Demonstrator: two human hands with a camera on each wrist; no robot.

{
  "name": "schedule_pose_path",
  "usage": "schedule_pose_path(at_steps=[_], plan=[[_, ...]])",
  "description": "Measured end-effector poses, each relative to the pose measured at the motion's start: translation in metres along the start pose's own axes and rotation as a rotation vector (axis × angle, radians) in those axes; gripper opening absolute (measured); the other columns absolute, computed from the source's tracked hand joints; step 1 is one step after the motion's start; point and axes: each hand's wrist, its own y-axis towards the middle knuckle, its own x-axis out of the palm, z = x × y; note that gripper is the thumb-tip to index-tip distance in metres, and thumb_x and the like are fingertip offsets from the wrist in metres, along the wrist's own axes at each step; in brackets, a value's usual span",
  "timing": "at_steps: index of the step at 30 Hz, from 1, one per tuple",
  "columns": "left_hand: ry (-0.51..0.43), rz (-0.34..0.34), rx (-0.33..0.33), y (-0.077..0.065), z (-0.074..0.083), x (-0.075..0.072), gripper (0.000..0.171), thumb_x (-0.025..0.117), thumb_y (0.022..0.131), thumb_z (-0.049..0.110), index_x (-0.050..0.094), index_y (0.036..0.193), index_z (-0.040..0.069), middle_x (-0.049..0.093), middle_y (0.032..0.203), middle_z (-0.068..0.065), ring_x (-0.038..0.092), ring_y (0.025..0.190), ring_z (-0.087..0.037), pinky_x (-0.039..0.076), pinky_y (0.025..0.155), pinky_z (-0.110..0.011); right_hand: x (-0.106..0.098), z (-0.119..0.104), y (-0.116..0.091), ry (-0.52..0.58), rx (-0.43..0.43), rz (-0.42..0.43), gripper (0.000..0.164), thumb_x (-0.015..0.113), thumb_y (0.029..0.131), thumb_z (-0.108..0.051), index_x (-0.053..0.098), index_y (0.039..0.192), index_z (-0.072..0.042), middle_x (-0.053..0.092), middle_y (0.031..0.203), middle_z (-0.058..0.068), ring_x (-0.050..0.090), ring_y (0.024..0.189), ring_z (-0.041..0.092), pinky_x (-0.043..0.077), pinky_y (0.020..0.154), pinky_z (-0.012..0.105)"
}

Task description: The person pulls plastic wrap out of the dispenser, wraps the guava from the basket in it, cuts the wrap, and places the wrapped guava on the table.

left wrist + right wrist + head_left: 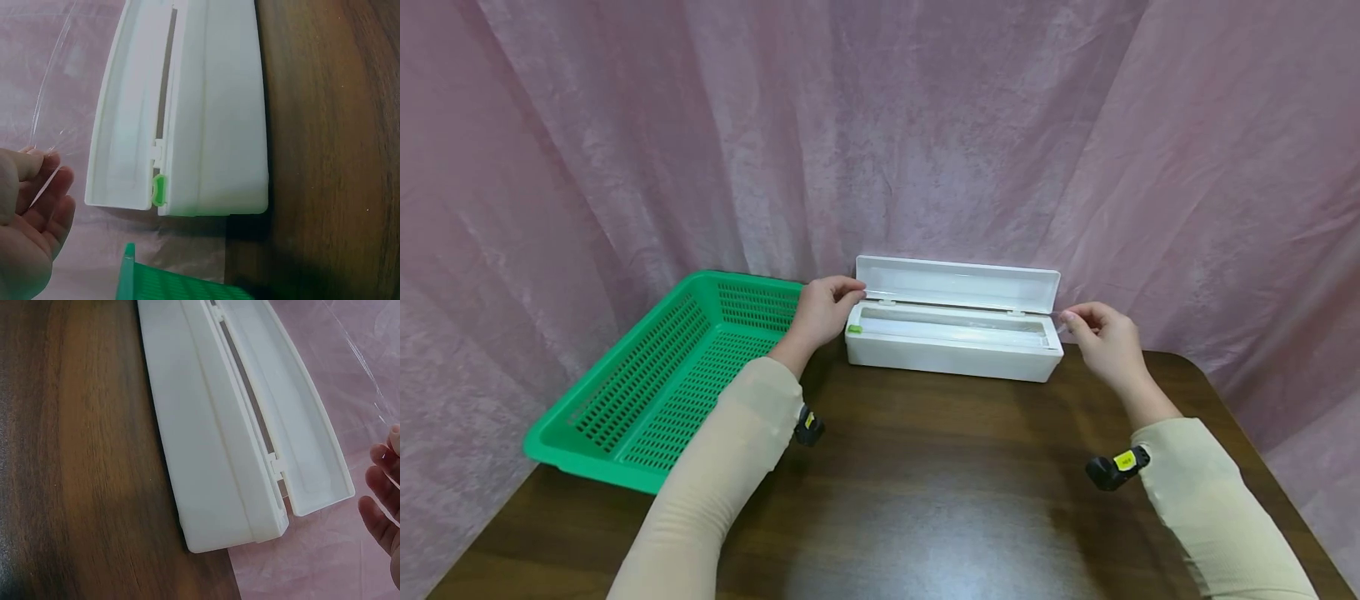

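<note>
A long white cling film dispenser (947,358) lies on the table, its lid (957,283) tipped back on two hinges. A whitish roll shows through its top opening, and a green slider (160,190) sits at the left end. My left hand (825,312) pinches clear film between thumb and fingertips just off the left end. Beyond the right end, my right hand (1103,340) pinches the film's other corner. The film's edge (42,94) appears as a thin shiny line in the left wrist view; in the right wrist view the film (362,359) runs to the fingertips.
A green slotted plastic basket (602,379) stands to the left, partly behind my left forearm. Pink curtain (925,150) hangs close behind the dispenser. The dark brown wooden table (940,467) extends in front, with its right edge beyond my right arm.
</note>
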Motion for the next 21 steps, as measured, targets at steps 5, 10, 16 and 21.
schedule_pose_path(at_steps=[5,10,16,21], plan=[[0.012,-0.011,-0.014,-0.0032,0.0042,-0.0022,0.023,0.06,0.093,0.019,0.07,0.11,0.006,0.07,0.107,-0.008,0.063,0.095,-0.021,0.052,0.081,-0.036,0.0,0.0008,-0.0007,0.046,0.028,-0.02,0.027,0.057,0.095,-0.017,0.064,0.099,0.008,0.066,0.081,0.017,0.054,0.062,-0.012,0.047,0.055,0.009],[-0.008,-0.005,-0.014,-0.0056,0.0074,-0.002,0.023,0.059,0.094,0.019,0.069,0.109,0.006,0.07,0.105,-0.008,0.063,0.094,-0.022,0.052,0.08,-0.036,0.0003,0.0,-0.0001,0.16,0.063,-0.045,0.027,0.055,0.096,-0.015,0.06,0.103,0.01,0.064,0.074,-0.017,0.062,0.062,-0.006,0.052,0.054,0.014],[-0.066,0.03,-0.034,-0.0093,0.0057,-0.0005,0.021,0.059,0.094,0.017,0.069,0.107,0.005,0.07,0.103,-0.011,0.062,0.093,-0.022,0.052,0.079,-0.034,0.0031,-0.0034,0.0005,0.279,0.041,-0.048,0.025,0.055,0.095,-0.009,0.057,0.103,0.015,0.062,0.082,-0.024,0.064,0.069,-0.008,0.054,0.06,0.015],[-0.179,0.038,-0.071,-0.0104,0.0012,-0.0005,0.021,0.059,0.093,0.015,0.068,0.108,0.002,0.07,0.1,-0.014,0.065,0.09,-0.029,0.054,0.077,-0.033,0.0071,-0.0066,0.0017,0.273,0.034,-0.044,0.025,0.055,0.095,-0.01,0.058,0.102,0.014,0.071,0.091,0.012,0.065,0.073,-0.008,0.054,0.062,0.015]])
